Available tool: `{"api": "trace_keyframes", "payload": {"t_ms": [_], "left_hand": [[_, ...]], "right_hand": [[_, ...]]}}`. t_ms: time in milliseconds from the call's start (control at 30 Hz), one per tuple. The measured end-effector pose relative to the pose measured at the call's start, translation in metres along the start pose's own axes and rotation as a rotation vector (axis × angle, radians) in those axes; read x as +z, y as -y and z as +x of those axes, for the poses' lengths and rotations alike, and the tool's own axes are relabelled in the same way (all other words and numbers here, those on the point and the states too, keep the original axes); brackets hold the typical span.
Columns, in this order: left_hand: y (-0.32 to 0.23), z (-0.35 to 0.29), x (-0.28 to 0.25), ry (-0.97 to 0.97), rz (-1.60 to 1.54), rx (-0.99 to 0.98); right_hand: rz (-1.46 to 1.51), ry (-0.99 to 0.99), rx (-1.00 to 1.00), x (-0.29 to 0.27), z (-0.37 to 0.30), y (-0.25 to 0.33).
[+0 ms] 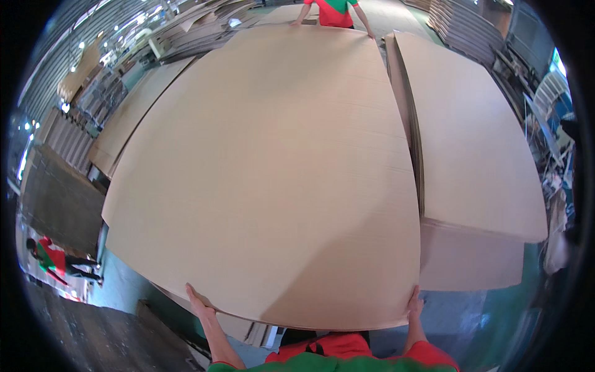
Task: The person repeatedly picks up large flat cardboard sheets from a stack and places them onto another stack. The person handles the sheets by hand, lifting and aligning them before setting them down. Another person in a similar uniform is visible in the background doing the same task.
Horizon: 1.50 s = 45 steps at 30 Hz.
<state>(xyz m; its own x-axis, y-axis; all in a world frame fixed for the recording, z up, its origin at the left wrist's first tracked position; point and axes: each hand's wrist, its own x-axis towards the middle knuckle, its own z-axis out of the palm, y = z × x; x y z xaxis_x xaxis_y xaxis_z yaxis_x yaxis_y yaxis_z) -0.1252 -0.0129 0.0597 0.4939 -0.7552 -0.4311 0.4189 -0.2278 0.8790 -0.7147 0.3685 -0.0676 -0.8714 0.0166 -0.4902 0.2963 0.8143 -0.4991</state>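
A large pale tan wood sheet [260, 167] fills the middle of the view, spreading away from me. Its near edge is gripped by my left hand [201, 304] toward the left, thumb on top and the other fingers hidden below. At the near right corner, my right hand [415, 302] is closed on the same sheet, its fingers partly hidden by the edge. A co-worker [336, 12] in a red and green shirt stands at the far end, both hands at the sheet's far edge. Whether other sheets lie directly beneath cannot be made out.
To the right stands a stack of similar sheets [465, 136], with a lower pale sheet [471, 257] jutting out nearer me. A tan panel [133, 118] lies at the left. Another person [56, 257] walks at far left beside a dark stack [62, 192]. Blue-green floor [124, 282] shows around.
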Motion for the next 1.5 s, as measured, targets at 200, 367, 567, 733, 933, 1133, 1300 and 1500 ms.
{"api": "trace_keyframes", "payload": {"t_ms": [200,367,567,733,933,1133,1300,1500], "left_hand": [[-0.077,-0.079,0.070,0.115,-0.018,0.145],[-0.154,-0.159,0.128,0.199,0.048,0.431],[-0.253,-0.279,0.195,0.308,0.081,0.857],[-0.306,-0.404,0.231,0.464,-0.203,1.177],[-0.342,-0.506,0.321,1.528,0.079,1.294],[-0.219,-0.524,0.495,2.167,-0.296,0.704],[0.063,-0.460,0.550,1.355,0.866,0.907],[0.270,-0.378,0.578,1.537,0.722,-0.697]], "right_hand": [[0.100,0.184,0.065,-0.011,-0.007,0.027],[0.245,0.389,0.127,0.045,0.011,0.033],[0.723,0.775,0.192,0.136,-0.021,0.051],[1.035,1.224,0.169,0.145,-0.080,0.095],[1.201,1.342,0.031,0.112,-0.116,0.163],[1.551,1.850,-0.096,0.075,-0.077,0.189],[1.707,1.348,0.071,0.070,-0.022,0.264],[2.002,1.416,0.162,0.024,0.061,0.305]]}}
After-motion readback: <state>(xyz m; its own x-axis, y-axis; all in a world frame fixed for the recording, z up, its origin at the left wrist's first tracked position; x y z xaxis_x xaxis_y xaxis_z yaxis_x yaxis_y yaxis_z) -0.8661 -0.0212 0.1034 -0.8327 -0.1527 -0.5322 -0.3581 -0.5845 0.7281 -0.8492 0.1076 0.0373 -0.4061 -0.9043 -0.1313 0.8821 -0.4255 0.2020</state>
